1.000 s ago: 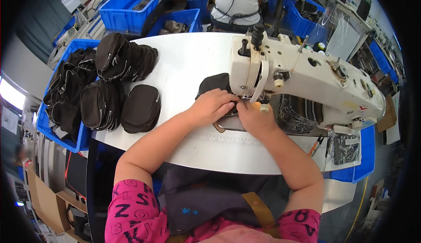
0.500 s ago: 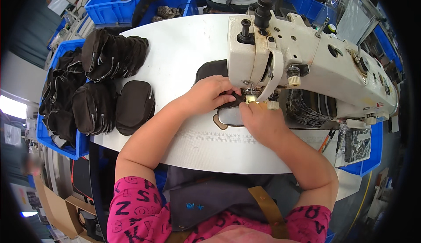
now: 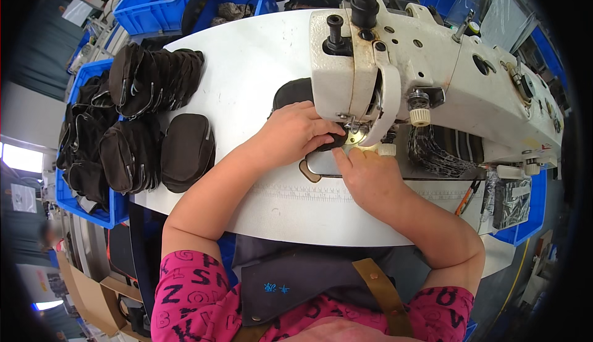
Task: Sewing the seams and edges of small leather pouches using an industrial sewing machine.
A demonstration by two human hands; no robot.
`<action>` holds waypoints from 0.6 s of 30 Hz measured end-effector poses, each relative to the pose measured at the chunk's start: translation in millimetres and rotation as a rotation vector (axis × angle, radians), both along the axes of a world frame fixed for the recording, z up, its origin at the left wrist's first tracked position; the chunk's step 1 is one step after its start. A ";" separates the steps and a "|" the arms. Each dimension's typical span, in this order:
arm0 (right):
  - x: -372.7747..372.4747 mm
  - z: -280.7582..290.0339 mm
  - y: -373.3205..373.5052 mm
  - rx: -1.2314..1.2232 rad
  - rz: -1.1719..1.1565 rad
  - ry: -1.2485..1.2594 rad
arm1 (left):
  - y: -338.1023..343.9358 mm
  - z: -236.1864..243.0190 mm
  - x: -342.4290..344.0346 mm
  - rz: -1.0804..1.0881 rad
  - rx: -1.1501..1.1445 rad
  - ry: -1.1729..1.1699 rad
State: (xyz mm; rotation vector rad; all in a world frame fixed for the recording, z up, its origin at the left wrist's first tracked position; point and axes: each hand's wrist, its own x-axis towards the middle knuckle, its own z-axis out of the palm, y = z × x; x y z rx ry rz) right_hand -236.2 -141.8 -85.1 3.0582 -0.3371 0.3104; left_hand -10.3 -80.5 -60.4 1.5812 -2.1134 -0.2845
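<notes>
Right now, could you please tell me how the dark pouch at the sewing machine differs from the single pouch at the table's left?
The machine pouch has the left hand on it; the single pouch is untouched by either hand. The machine pouch is partly hidden by that hand and the sewing machine; the single pouch shows almost whole. Both are dark fabric with rounded corners.

Bright, even light is washing over the white tabletop (image 3: 253,52), while a small yellowish glow (image 3: 354,137) is lighting the sewing machine (image 3: 341,86) just off center, toward two o'clock. A white panel (image 3: 22,157) is glaring at nine; plastic wrap (image 3: 514,209) is glinting at three. Fisheye distortion is bending shapes toward a blackened rim.
</notes>
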 end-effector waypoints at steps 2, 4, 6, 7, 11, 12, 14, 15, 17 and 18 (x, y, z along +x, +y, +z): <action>0.0 2.2 0.3 0.008 -0.010 0.016 | 0.0 -0.3 -1.6 0.018 -0.007 -0.007; 0.1 4.0 -0.3 -0.028 -0.020 -0.002 | -0.2 -0.7 -2.2 0.041 -0.009 -0.048; 0.2 4.3 -0.3 -0.025 -0.015 -0.007 | -0.2 -1.4 -2.0 0.048 -0.019 -0.066; 0.1 4.3 -0.2 -0.022 -0.014 -0.013 | 0.0 -1.9 -2.1 0.051 -0.030 -0.085; 0.3 2.7 -0.2 -0.020 -0.010 -0.026 | 1.7 -3.1 -4.0 0.074 -0.021 -0.063; 0.5 2.2 -0.5 -0.019 -0.015 -0.008 | 1.7 -3.1 -4.5 0.081 -0.010 -0.054; 0.8 1.5 -1.1 -0.018 -0.017 0.010 | 1.1 -3.1 -4.9 0.091 0.001 -0.046; 0.9 1.4 -1.0 -0.019 -0.028 0.006 | 0.9 -3.1 -4.9 0.096 0.000 -0.043; 1.3 0.4 -0.9 -0.019 -0.036 0.000 | 1.2 -3.0 -6.3 0.103 0.000 -0.042; 1.4 -1.4 -1.3 -0.023 -0.040 0.006 | 0.7 -3.7 -7.7 0.127 0.002 -0.062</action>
